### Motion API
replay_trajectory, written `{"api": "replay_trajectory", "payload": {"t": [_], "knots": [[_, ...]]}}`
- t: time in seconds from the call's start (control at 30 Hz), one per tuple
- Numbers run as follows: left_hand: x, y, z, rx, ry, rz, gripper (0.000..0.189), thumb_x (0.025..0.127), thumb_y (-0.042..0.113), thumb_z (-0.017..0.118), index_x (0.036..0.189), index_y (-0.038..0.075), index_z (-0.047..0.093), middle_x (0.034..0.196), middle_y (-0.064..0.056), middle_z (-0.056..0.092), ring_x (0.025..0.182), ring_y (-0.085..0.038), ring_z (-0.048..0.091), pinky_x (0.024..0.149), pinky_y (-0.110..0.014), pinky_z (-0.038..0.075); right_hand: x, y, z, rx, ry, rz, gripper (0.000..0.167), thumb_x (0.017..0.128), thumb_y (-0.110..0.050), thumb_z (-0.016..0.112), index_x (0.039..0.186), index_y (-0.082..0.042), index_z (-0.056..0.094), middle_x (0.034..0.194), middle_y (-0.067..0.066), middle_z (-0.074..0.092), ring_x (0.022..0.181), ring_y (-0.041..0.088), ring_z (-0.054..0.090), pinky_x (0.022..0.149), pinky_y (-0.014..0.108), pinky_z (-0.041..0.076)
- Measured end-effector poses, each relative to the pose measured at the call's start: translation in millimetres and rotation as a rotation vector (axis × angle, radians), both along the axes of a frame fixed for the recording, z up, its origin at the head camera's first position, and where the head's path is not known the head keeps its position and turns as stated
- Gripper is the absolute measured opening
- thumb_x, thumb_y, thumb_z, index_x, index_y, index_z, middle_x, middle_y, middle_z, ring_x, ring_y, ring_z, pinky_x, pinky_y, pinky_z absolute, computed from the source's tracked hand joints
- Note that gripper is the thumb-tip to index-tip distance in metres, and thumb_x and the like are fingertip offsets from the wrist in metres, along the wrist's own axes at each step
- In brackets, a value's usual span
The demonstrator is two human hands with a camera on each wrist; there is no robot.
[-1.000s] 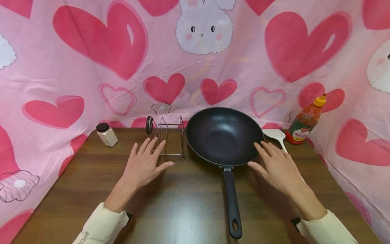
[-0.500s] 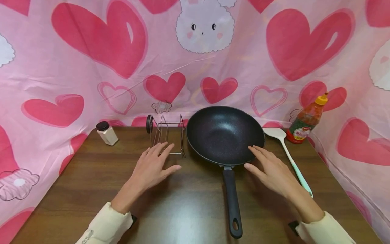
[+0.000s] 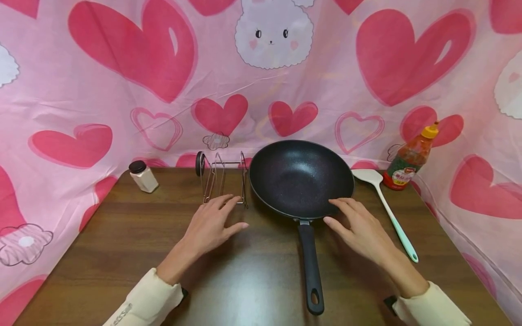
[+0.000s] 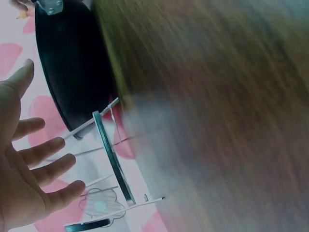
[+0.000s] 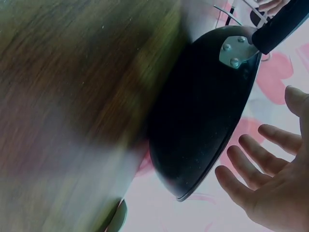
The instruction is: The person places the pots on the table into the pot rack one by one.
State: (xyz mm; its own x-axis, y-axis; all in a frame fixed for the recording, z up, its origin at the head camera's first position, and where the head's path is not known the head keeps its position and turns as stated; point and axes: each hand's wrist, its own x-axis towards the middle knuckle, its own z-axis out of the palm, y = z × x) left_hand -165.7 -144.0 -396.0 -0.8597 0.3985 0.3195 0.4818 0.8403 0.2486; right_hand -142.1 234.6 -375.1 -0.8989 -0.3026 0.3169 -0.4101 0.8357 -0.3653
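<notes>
A black frying pan (image 3: 299, 181) stands on the wooden table, its dark handle (image 3: 311, 271) pointing toward me. My right hand (image 3: 360, 228) hovers by the pan's right front rim, fingers spread and loosely bent; the right wrist view shows a gap between the fingertips and the pan (image 5: 203, 106). To the left of the handle, my left hand (image 3: 210, 228) hangs above the table before a metal wire rack (image 3: 223, 176). Its fingers are apart and hold nothing, also in the left wrist view, where the rack (image 4: 113, 154) lies beyond them.
At the back left stands a small jar (image 3: 143, 176) with a black lid. A white spatula (image 3: 393, 219) with a pale green handle lies right of the pan. Behind it is a red sauce bottle (image 3: 409, 158) with a yellow cap. Pink heart-patterned cloth (image 3: 253, 81) hangs around the table.
My left hand has moved right and a little nearer to me. My right hand has shifted slightly left and toward me, baring the spatula's handle. The pan stays in place.
</notes>
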Motion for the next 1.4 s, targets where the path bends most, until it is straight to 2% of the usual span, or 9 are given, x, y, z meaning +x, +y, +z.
{"api": "replay_trajectory", "payload": {"t": [0.23,0.43,0.53,0.63,0.8,1.0,1.17,1.3,1.4], "knots": [[4.7,6.6,-2.0,-0.038,-0.004,-0.007,0.080,0.085,0.071,0.066,0.140,0.014,0.060,0.141,-0.012,0.056,0.131,-0.035,0.052,0.104,-0.059,0.042,1.5,-6,-3.4,-0.018,0.017,0.032,0.051,0.096,-0.038,0.071,0.132,-0.004,0.062,0.130,0.014,0.060,0.124,0.034,0.053,0.100,0.058,0.045],[8.8,18.1,-3.1,-0.030,-0.068,-0.030,0.084,0.084,0.079,0.058,0.140,0.015,0.061,0.140,-0.009,0.058,0.131,-0.031,0.053,0.104,-0.057,0.044,3.3,-9,-5.3,-0.046,0.086,0.032,0.043,0.092,-0.032,0.077,0.123,-0.005,0.067,0.121,0.009,0.063,0.117,0.030,0.057,0.095,0.055,0.048],[10.5,25.1,-2.8,-0.004,-0.112,-0.040,0.084,0.083,0.079,0.060,0.139,0.017,0.062,0.139,-0.006,0.059,0.129,-0.028,0.054,0.101,-0.055,0.045,3.7,-9,-5.1,-0.062,0.071,0.034,0.040,0.092,-0.031,0.077,0.120,-0.005,0.068,0.117,0.007,0.065,0.113,0.029,0.060,0.094,0.054,0.049],[12.2,31.7,-2.4,0.037,-0.188,-0.046,0.083,0.082,0.078,0.062,0.140,0.018,0.061,0.140,-0.005,0.058,0.129,-0.028,0.054,0.101,-0.055,0.046,3.6,-9,-4.3,-0.084,0.047,0.041,0.036,0.093,-0.030,0.076,0.118,-0.004,0.069,0.113,0.005,0.066,0.106,0.026,0.062,0.089,0.051,0.052],[15.0,40.4,-2.9,0.120,-0.315,-0.065,0.085,0.080,0.078,0.064,0.143,0.021,0.058,0.143,-0.003,0.057,0.131,-0.027,0.053,0.101,-0.057,0.046,3.5,-10,-5.1,-0.110,0.018,0.061,0.031,0.094,-0.029,0.074,0.115,-0.006,0.070,0.107,0.003,0.069,0.095,0.018,0.065,0.080,0.044,0.054],[15.0,46.4,-6.5,0.259,-0.449,-0.142,0.081,0.082,0.073,0.068,0.144,0.021,0.056,0.143,0.000,0.057,0.132,-0.023,0.052,0.107,-0.051,0.043,5.3,-13,-7.9,-0.157,-0.044,0.078,0.029,0.095,-0.026,0.074,0.114,-0.005,0.070,0.101,-0.002,0.072,0.088,0.010,0.067,0.077,0.041,0.057],[14.8,49.9,-9.2,0.390,-0.552,-0.210,0.075,0.086,0.061,0.073,0.144,0.018,0.054,0.137,-0.005,0.061,0.127,-0.024,0.056,0.105,-0.049,0.045,5.4,-16,-9.6,-0.197,-0.088,0.095,0.026,0.096,-0.027,0.073,0.112,-0.007,0.072,0.097,-0.007,0.073,0.088,0.009,0.069,0.078,0.041,0.059],[15.0,56.6,-10.7,0.555,-0.673,-0.267,0.067,0.090,0.048,0.075,0.142,0.012,0.055,0.133,-0.012,0.063,0.122,-0.028,0.060,0.102,-0.048,0.049,4.4,-17,-9.7,-0.237,-0.172,0.092,0.028,0.097,-0.030,0.071,0.111,-0.006,0.072,0.097,-0.006,0.073,0.089,0.010,0.070,0.078,0.037,0.059],[16.8,62.8,-11.4,0.650,-0.765,-0.285,0.061,0.091,0.042,0.075,0.140,0.011,0.056,0.131,-0.013,0.063,0.119,-0.027,0.062,0.101,-0.046,0.050,4.2,-17,-9.1,-0.271,-0.257,0.077,0.032,0.097,-0.032,0.071,0.113,-0.004,0.072,0.098,-0.004,0.074,0.090,0.010,0.070,0.078,0.032,0.058]]}}
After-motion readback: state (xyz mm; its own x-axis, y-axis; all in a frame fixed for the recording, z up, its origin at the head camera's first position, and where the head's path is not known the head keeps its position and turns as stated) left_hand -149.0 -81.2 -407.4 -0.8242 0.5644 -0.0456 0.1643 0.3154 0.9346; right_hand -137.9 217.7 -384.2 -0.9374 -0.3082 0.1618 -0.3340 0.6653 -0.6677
